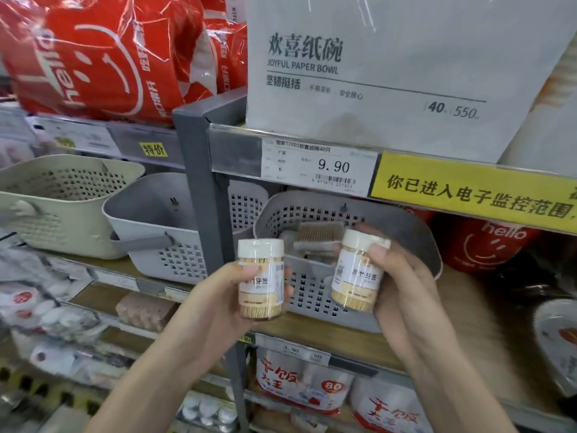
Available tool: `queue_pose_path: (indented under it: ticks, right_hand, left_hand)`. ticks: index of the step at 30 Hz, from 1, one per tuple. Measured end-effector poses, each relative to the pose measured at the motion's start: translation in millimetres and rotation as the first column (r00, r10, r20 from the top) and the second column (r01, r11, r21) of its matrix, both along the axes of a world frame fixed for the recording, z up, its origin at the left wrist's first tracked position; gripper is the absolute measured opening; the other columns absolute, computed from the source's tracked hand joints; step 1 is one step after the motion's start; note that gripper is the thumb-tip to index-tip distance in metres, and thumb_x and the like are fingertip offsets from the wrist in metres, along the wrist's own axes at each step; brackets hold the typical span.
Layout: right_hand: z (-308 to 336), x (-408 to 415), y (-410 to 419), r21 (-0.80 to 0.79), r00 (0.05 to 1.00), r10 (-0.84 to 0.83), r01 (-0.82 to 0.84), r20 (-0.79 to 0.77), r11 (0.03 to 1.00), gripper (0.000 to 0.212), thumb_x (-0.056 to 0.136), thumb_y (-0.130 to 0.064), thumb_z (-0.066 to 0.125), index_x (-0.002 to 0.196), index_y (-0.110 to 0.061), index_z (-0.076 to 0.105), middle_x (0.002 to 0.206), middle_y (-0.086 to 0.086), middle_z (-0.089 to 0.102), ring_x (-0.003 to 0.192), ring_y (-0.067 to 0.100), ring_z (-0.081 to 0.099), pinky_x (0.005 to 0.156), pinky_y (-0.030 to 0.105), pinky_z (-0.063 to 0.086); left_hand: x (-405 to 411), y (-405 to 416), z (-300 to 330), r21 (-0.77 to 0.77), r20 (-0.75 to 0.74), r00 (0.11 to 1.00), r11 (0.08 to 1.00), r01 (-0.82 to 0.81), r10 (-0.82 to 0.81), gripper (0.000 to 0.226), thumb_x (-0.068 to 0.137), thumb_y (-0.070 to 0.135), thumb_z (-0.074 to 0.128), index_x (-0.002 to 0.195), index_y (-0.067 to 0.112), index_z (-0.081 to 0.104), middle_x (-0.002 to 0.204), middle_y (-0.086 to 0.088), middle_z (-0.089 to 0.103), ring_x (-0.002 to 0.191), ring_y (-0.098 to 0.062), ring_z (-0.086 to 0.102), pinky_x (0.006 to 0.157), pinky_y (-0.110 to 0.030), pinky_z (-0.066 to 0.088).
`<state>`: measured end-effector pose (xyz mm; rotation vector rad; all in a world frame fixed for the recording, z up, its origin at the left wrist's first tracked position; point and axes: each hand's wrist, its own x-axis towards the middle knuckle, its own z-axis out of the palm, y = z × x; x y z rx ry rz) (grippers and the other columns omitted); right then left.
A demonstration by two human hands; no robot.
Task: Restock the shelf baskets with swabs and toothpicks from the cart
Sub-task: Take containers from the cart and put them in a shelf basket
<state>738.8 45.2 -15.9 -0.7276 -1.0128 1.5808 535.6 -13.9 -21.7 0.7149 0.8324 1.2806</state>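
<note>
Each hand holds a clear toothpick jar with a white lid. My left hand (224, 295) grips one toothpick jar (260, 278) upright, just in front of the shelf post. My right hand (402, 276) grips the other toothpick jar (357, 270), tilted slightly, at the front rim of a grey perforated basket (406, 226) on the wooden shelf. Inside that basket lie flat packs of swabs or toothpicks (318, 234); I cannot tell which.
Left of the grey post (203, 195) stand a second grey basket (156, 226) and a beige basket (62, 195). Above, a paper bowl pack (390, 73) and red tissue packs (93, 54) sit over the price rail (312, 164). More goods fill the lower shelves.
</note>
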Motion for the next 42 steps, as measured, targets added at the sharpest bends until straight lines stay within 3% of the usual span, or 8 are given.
queue_pose_path:
  ticks: [2,6,10,14,25,29,35,42]
  right_hand:
    - [-5,-12,-11,-0.044,0.999,0.039,-0.038,0.031,0.998,0.076,0.046,-0.044,0.088,0.112,-0.013,0.068,0.103,0.017,0.071,0.091,0.025,0.07,0.062,0.035,0.059]
    - [-17,-44,-32,-0.187,0.989,0.15,-0.149,-0.006,0.971,0.049,0.063,-0.032,0.07,0.109,-0.016,0.07,0.1,0.018,0.072,0.083,0.021,0.071,0.058,0.033,0.059]
    - [-33,-98,-53,-0.252,0.959,0.283,-0.274,0.0,0.928,0.078,0.038,-0.047,0.091,0.108,-0.02,0.071,0.103,0.018,0.071,0.091,0.027,0.071,0.061,0.034,0.06]
    - [-42,-164,-75,-0.324,0.909,0.416,-0.394,-0.002,0.86,0.051,0.067,-0.026,0.066,0.117,-0.015,0.064,0.103,0.016,0.072,0.092,0.028,0.071,0.069,0.036,0.059]
    - [-72,-384,-172,-0.438,0.646,0.763,-0.684,0.01,0.584,0.075,0.04,-0.037,0.092,0.103,-0.002,0.072,0.102,0.024,0.068,0.079,0.026,0.065,0.055,0.033,0.057]
    - [-78,-451,-205,-0.446,0.542,0.84,-0.75,0.007,0.488,0.045,0.06,-0.022,0.08,0.1,-0.007,0.07,0.099,0.021,0.067,0.082,0.026,0.063,0.058,0.034,0.054]
    - [-91,-525,-210,-0.362,0.517,0.841,-0.761,0.163,0.538,0.078,0.02,-0.043,0.095,0.094,-0.025,0.076,0.101,0.007,0.073,0.093,0.022,0.068,0.086,0.046,0.052]
    - [-112,-624,-169,-0.338,0.482,0.815,-0.746,0.321,0.574,0.036,0.06,-0.01,0.079,0.093,-0.022,0.074,0.098,0.003,0.073,0.104,0.03,0.063,0.094,0.051,0.047]
  left_hand:
    - [-8,-9,-2,0.021,-0.028,1.0,1.0,-0.003,0.004,0.06,0.046,0.036,0.089,0.099,0.011,0.074,0.107,-0.019,0.068,0.093,-0.031,0.068,0.081,-0.039,0.057]
    - [-30,-31,-6,-0.013,-0.065,0.989,0.991,-0.134,0.133,0.059,0.053,0.039,0.085,0.102,0.007,0.073,0.103,-0.02,0.069,0.088,-0.03,0.069,0.074,-0.038,0.059]
    - [-74,-64,-19,-0.056,-0.153,0.953,0.96,-0.274,0.263,0.054,0.057,0.041,0.081,0.1,0.01,0.072,0.103,-0.016,0.07,0.093,-0.029,0.068,0.074,-0.037,0.057]
    - [-131,-112,-30,-0.079,-0.297,0.885,0.914,-0.397,0.359,0.071,0.039,0.056,0.086,0.101,0.023,0.073,0.096,-0.004,0.072,0.088,-0.022,0.068,0.075,-0.039,0.054]
    - [-286,-289,-57,-0.149,-0.36,0.561,0.548,-0.823,0.745,0.07,0.041,0.042,0.075,0.107,0.017,0.068,0.097,-0.006,0.073,0.081,-0.016,0.069,0.064,-0.027,0.056]
    - [-335,-343,-70,-0.171,-0.377,0.428,0.392,-0.904,0.821,0.074,0.037,0.043,0.081,0.103,0.014,0.069,0.097,-0.009,0.072,0.079,-0.019,0.068,0.065,-0.029,0.057]
    - [-395,-370,-83,-0.191,-0.341,0.316,0.264,-0.945,0.886,0.065,0.047,0.041,0.076,0.107,0.015,0.07,0.103,-0.012,0.069,0.088,-0.024,0.063,0.078,-0.041,0.05]
    - [-474,-338,-91,-0.178,-0.369,0.263,0.21,-0.961,0.891,0.069,0.049,0.043,0.075,0.111,0.015,0.067,0.104,-0.003,0.071,0.093,-0.015,0.067,0.077,-0.03,0.049]
